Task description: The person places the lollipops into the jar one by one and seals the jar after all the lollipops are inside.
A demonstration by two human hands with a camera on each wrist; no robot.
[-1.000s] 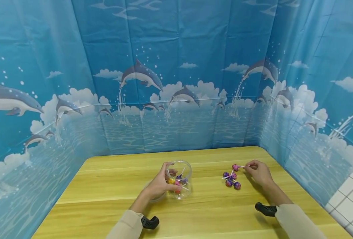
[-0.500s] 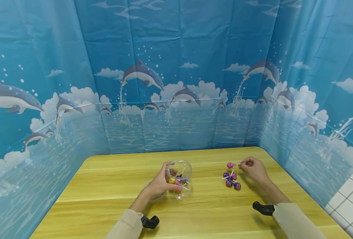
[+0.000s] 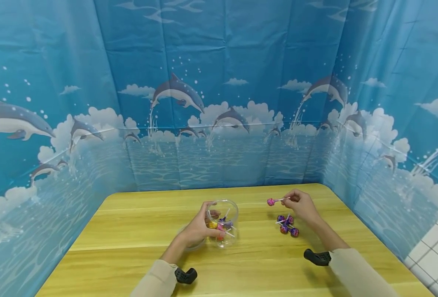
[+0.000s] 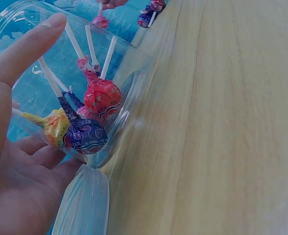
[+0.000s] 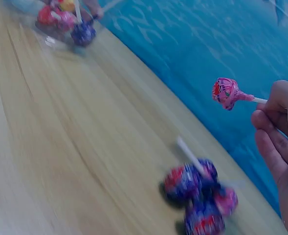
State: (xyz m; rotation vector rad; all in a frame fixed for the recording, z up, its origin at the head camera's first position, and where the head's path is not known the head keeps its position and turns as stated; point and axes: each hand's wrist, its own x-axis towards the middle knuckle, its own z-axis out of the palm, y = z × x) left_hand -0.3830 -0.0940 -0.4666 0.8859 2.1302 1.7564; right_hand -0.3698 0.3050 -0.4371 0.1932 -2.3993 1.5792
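Observation:
My left hand (image 3: 198, 229) grips a clear plastic jar (image 3: 223, 241) from its left side, thumb and fingers curled round the wall. Inside the jar lie several wrapped lollipops, among them a red one (image 4: 102, 97), a dark blue one (image 4: 87, 134) and a yellow one (image 4: 56, 126), with white sticks pointing up. My right hand (image 3: 303, 206) pinches a pink lollipop (image 3: 271, 201) by its stick above the table, its head pointing left toward the jar. Below that hand, a small pile of purple and pink lollipops (image 3: 294, 232) lies on the table.
A clear round lid (image 4: 82, 203) lies on the wooden table (image 3: 129, 231), partly behind the left hand and close to the jar. A blue dolphin-print curtain (image 3: 219, 156) stands along the table's back and sides. White tiles (image 3: 435, 247) show at the right.
The right hand has lifted the pink lollipop and carried it left, away from the pile and closer to the jar. The left hand and jar have stayed put.

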